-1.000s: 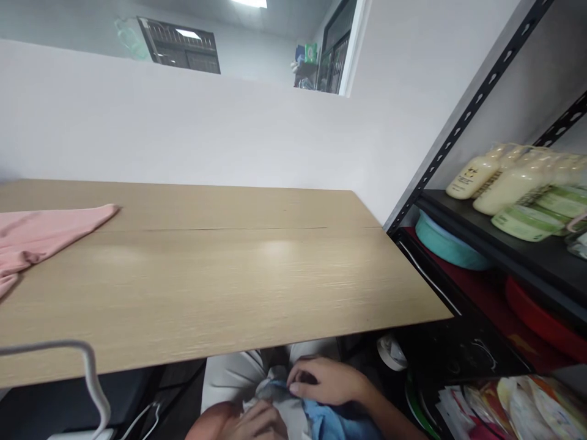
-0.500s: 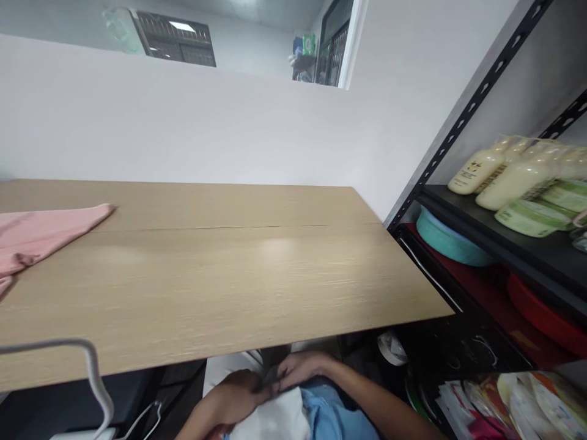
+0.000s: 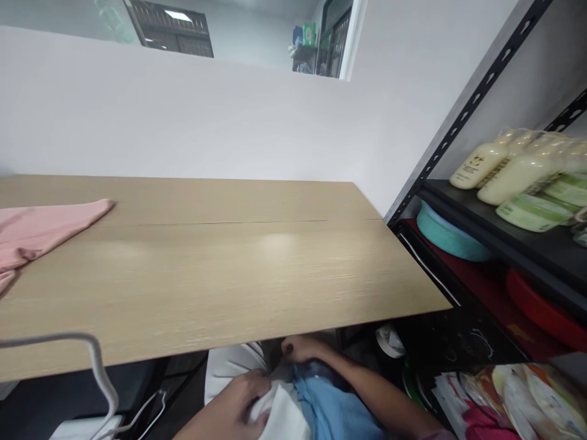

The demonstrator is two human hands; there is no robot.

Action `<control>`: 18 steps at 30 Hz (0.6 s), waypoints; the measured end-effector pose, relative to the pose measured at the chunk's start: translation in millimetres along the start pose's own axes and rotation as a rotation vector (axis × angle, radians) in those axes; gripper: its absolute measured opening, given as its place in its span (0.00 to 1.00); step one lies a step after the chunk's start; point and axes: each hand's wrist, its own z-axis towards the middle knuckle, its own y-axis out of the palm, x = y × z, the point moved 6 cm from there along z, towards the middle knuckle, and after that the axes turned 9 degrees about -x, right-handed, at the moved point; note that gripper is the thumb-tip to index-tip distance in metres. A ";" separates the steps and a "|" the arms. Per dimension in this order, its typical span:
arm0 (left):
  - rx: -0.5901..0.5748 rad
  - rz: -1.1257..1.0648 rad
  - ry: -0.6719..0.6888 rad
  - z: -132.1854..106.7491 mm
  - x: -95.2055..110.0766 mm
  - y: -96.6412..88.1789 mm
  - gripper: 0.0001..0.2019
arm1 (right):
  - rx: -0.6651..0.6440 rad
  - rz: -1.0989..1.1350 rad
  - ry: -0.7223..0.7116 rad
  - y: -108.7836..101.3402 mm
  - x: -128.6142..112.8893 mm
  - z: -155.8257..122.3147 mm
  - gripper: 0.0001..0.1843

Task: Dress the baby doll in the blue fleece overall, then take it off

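Below the table's front edge, a bundle of cloth lies over my lap, with a white part [image 3: 285, 415], a blue part [image 3: 337, 403] and a blurred dark part [image 3: 287, 371]. My left hand [image 3: 243, 400] is closed on the white cloth, thumb and fingers pinching a fold. Farther forward, just under the table edge, my right hand [image 3: 302, 349] is curled into a fist at the upper end of the dark cloth. Its fingertips are partly hidden, but the dark cloth runs up to it. Whether all these parts form one garment I cannot tell.
A wooden table [image 3: 229, 269] spans the front, with pink cloth [image 3: 50, 229] at its left. A grey curved tube [image 3: 94, 354] rises at lower left. On the right, a black shelf [image 3: 486, 220] holds bottles [image 3: 481, 165], green tubs [image 3: 534, 211] and a teal basin [image 3: 449, 232].
My hands, close together before, have moved apart: the left toward me with the white cloth, the right slightly forward. More blue cloth shows between them. The view has tilted slightly.
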 end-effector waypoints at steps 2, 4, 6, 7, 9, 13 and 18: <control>-0.020 -0.035 -0.074 -8.8 -3.8 -3.6 0.20 | 0.014 -0.009 0.041 -6.8 15.1 -10.6 0.11; -0.044 -0.086 -0.158 -14.7 -9.6 -5.9 0.24 | 0.034 -0.016 0.085 -14.0 32.1 -25.2 0.12; -0.056 -0.120 -0.216 -17.6 -15.3 -6.6 0.28 | 0.062 -0.018 0.132 -20.0 49.1 -41.7 0.14; -0.058 -0.126 -0.230 -18.0 -17.8 -6.5 0.30 | 0.077 -0.019 0.154 -22.1 56.7 -50.1 0.15; -0.062 -0.124 -0.232 -17.5 -21.5 -5.4 0.31 | 0.110 -0.016 0.189 -23.6 69.0 -67.3 0.17; -0.043 -0.128 -0.250 -15.3 -30.8 -3.7 0.33 | 0.202 0.017 0.221 -13.4 77.4 -106.9 0.12; 0.002 -0.161 -0.350 -16.6 -47.4 -4.1 0.40 | 0.397 0.047 0.272 16.7 73.8 -177.9 0.18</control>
